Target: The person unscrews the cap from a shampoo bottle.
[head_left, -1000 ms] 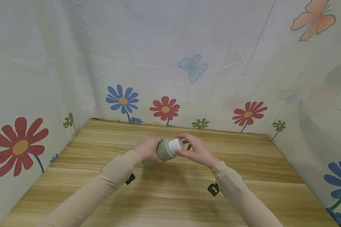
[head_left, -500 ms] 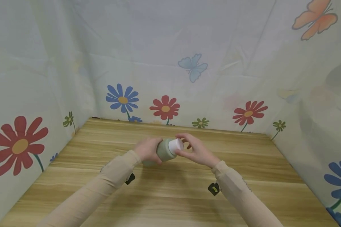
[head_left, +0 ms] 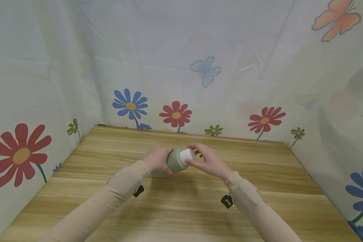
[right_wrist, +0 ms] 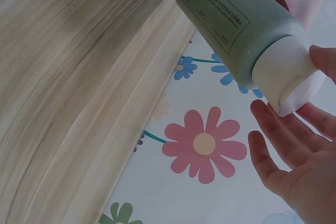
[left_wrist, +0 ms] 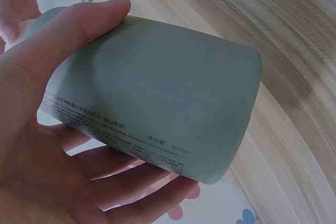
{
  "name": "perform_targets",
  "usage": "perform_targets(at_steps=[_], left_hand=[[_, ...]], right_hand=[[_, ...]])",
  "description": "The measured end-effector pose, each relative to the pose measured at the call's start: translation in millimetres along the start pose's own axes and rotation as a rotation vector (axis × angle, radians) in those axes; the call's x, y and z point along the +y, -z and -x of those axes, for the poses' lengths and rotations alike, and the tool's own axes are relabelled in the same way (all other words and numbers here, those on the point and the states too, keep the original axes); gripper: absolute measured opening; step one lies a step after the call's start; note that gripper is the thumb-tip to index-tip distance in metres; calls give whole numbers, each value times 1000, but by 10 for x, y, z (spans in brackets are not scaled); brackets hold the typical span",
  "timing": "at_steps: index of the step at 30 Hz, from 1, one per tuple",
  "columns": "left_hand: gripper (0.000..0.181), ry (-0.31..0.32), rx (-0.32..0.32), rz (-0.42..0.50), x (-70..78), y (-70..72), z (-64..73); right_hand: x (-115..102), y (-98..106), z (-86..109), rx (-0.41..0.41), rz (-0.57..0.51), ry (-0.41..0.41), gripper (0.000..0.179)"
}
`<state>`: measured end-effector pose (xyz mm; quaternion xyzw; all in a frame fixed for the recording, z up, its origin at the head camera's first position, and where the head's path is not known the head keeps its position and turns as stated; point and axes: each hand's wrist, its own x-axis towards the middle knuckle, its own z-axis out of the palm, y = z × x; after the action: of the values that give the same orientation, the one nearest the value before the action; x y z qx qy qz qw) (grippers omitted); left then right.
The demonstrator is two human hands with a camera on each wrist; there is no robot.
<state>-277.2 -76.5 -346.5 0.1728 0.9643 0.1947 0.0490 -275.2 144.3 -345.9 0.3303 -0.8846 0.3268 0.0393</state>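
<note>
My left hand point(head_left: 158, 159) grips a sage-green bottle point(head_left: 174, 162) round its body, thumb on one side and fingers on the other. The bottle is tilted over above the table, its white cap point(head_left: 186, 156) pointing right. Small print and "400ml" show on the bottle point(left_wrist: 173, 87) in the left wrist view. My right hand point(head_left: 211, 162) holds the cap between thumb and fingertips. In the right wrist view, the cap point(right_wrist: 281, 72) sits on the bottle's neck, with a seam near its top end. Two of the right hand's fingers are extended away from the cap.
Beneath the hands lies a wood-grain table point(head_left: 181, 208). A white curtain point(head_left: 157, 50) printed with flowers and butterflies encloses its back and sides. Dark small devices point(head_left: 227, 201) are strapped under both sleeved wrists.
</note>
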Motion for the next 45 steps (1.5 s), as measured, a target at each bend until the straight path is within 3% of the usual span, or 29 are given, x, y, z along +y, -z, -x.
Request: perform_targets(at_steps=[15, 22, 32, 45], left_hand=[[65, 2, -2, 0, 6, -1, -19], [65, -4, 3, -5, -1, -1, 4], [66, -5, -3, -2, 4, -9, 6], [66, -11, -12, 5, 4, -37, 9]], right_hand=[[-27, 34, 16, 1, 52, 97, 49], [-20, 30, 16, -23, 27, 96, 52], [9, 35, 13, -50, -12, 20, 55], [13, 50, 16, -68, 30, 53, 49]])
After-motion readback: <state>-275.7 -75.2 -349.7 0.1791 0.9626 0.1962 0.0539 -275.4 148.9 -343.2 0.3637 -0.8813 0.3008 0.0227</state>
